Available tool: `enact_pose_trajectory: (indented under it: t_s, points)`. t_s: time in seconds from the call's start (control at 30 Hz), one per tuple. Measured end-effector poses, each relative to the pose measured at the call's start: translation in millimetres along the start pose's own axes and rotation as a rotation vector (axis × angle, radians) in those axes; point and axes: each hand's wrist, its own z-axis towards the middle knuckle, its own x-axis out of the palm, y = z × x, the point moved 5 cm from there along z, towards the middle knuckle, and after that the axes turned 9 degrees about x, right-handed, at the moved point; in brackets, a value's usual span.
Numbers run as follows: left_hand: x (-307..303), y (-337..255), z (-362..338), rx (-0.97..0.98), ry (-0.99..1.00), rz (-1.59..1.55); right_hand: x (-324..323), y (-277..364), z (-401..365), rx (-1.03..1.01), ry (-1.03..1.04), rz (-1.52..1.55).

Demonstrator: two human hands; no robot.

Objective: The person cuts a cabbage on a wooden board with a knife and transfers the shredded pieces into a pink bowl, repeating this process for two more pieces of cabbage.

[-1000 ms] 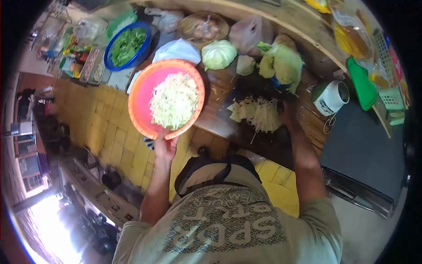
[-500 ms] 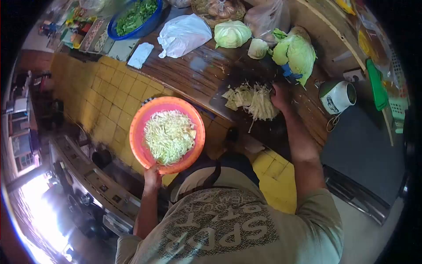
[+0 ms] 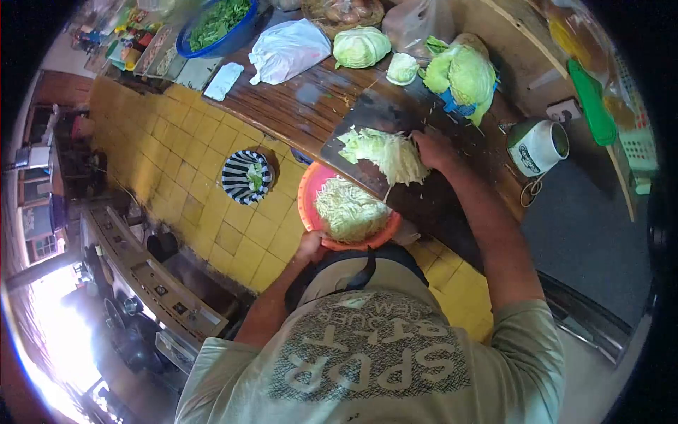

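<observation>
My left hand (image 3: 311, 246) grips the near-left rim of an orange-pink plastic basin (image 3: 305, 205), held just below the table edge. Finely shredded cabbage (image 3: 347, 208) fills much of the basin. On a dark cutting board (image 3: 381, 109) lies a heap of cut cabbage (image 3: 385, 155), its near end close to the board's edge above the basin. My right hand (image 3: 432, 150) is closed at the right side of this heap; whatever its fingers hold is hidden.
Behind the board sit a cabbage (image 3: 361, 46), a smaller piece (image 3: 402, 68) and a leafy cabbage (image 3: 470, 78). A white plastic bag (image 3: 289, 51) and blue basin of greens (image 3: 219, 32) stand left. A white appliance (image 3: 538, 148) stands right; a striped bin (image 3: 246, 177) is on the floor.
My left hand has brought the basin rightward, in under the table edge, uncovering the striped bin. My right hand stays beside the cut cabbage, which has shifted slightly left and spread.
</observation>
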Motion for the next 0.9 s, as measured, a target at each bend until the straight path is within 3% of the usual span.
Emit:
enact_pose_trajectory:
  t_s: [0.07,0.1,0.13,0.2,0.33,0.43,0.5,0.53,0.6,0.63,0.7,0.77,0.8,0.87,0.9]
  points:
    - [10.5,-38.0,-31.9,0.042,0.025,0.122,-13.8,24.8,-13.0,-0.029,-0.002,-0.007]
    - [9.7,-66.0,-50.0,-0.178,0.503,-0.127,-15.8,34.4,-20.4,-0.069,0.002,-0.026]
    - [13.6,-53.6,-44.2,-0.18,0.503,-0.12,-5.6,37.3,-23.2,-0.065,0.002,-0.02]
    - [-4.3,-27.6,-13.2,0.118,0.018,0.161,5.0,53.2,-32.5,-0.24,-0.293,0.105]
    - [-8.4,-28.4,-12.0,-0.016,0.209,0.183,2.0,65.4,-63.5,-0.334,-0.281,-0.034]
    - [-1.4,-23.5,-4.8,-0.03,0.264,0.051,-14.9,10.5,-84.6,-0.037,-0.218,0.045]
    - [15.8,-48.3,-36.7,-0.073,0.189,-0.046,7.8,-53.0,-94.3,0.212,-0.269,0.147]
    - [23.6,-64.2,-57.5,-0.096,0.15,-0.087,21.3,-66.3,-99.7,0.216,-0.262,0.148]
    - [29.5,-80.4,-69.4,-0.043,0.148,0.07,41.5,-93.1,-110.2,0.473,-0.279,0.061]
    - [24.8,-65.9,-54.7,-0.076,0.161,0.011,48.7,-89.5,-110.3,0.479,-0.281,0.062]
    - [4.7,-28.9,-14.9,-0.117,0.173,-0.042,75.6,-69.7,-111.8,0.51,-0.052,0.221]
    - [-16.2,7.8,29.9,-0.079,0.246,0.103,75.6,-30.7,-126.5,0.426,-0.18,0.278]
    - [-15.8,19.3,41.9,-0.08,0.25,0.109,78.4,-11.7,-127.8,0.427,-0.12,0.308]
    - [-27.0,22.8,54.7,0.118,-0.029,0.418,74.8,28.7,-131.5,0.414,0.014,0.347]
    - [-28.8,13.6,49.9,0.117,-0.025,0.424,67.0,46.1,-135.3,0.399,0.087,0.357]
